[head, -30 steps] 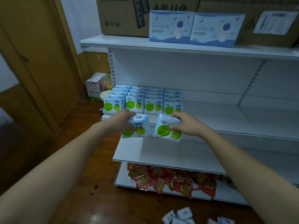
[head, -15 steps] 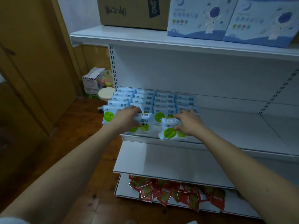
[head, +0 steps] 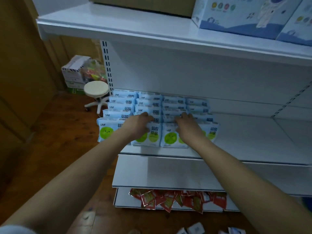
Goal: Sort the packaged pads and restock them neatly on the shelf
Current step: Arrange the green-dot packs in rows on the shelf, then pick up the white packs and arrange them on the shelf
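On the white metal middle shelf (head: pixel 244 142), pale-blue plastic pad packets with green circles (head: pixel 170 138) stand in rows — left hand (head: pixel 137 123) and right hand (head: pixel 186 124) each grip a front packet's top, fingers curled over it.

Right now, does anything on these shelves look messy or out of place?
Yes. The red sachets on the bottom shelf lie in a loose, tilted heap, some past its front edge. The blue pad packs above stand in tidy rows.

Shelf (head: pixel 253 137) bare right of pad packs (head: pixel 170 105); upper shelf (head: pixel 152 32) overhangs.
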The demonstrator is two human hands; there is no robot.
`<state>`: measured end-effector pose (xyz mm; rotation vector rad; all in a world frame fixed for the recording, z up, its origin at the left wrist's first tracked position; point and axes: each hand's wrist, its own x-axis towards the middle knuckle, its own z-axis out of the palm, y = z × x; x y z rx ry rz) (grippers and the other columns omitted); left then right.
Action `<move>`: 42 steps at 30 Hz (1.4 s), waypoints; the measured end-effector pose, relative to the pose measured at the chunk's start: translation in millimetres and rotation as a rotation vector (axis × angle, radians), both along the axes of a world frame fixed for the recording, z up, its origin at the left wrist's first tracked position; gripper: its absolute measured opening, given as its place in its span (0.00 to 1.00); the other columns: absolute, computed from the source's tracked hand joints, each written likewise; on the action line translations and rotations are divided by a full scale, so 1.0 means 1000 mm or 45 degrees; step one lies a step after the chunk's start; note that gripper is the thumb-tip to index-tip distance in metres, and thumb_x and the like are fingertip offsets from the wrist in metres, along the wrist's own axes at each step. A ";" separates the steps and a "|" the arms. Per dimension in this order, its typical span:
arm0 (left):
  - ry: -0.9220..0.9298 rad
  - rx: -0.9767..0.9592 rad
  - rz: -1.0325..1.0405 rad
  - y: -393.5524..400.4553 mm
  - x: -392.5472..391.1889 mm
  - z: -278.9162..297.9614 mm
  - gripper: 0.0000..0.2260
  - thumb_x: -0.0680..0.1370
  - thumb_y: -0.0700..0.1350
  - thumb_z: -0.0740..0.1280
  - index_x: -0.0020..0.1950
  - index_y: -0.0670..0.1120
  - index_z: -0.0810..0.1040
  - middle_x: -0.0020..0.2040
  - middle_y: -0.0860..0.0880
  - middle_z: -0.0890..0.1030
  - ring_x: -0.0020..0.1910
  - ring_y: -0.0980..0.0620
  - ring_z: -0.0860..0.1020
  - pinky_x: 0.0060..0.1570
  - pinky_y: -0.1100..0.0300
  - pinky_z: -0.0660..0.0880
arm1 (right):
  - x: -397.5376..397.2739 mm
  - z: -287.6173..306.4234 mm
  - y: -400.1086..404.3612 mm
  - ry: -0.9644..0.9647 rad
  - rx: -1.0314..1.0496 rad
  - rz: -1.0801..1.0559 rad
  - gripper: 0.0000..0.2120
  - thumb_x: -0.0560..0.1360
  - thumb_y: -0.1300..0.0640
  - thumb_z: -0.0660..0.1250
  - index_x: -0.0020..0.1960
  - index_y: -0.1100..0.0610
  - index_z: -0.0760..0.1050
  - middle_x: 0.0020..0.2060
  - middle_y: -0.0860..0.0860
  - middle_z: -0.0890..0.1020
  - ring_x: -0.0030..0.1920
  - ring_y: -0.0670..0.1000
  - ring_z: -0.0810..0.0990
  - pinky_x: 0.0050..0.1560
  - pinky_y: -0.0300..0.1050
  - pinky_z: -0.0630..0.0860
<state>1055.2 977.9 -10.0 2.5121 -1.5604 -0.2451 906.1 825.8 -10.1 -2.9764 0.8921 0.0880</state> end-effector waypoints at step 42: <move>0.292 -0.214 0.106 0.054 -0.407 0.000 0.11 0.76 0.54 0.64 0.56 0.53 0.77 0.51 0.48 0.82 0.54 0.44 0.77 0.57 0.46 0.74 | -0.396 0.009 0.122 -0.288 0.640 -0.561 0.20 0.78 0.53 0.63 0.29 0.55 0.65 0.25 0.52 0.69 0.30 0.55 0.71 0.36 0.46 0.66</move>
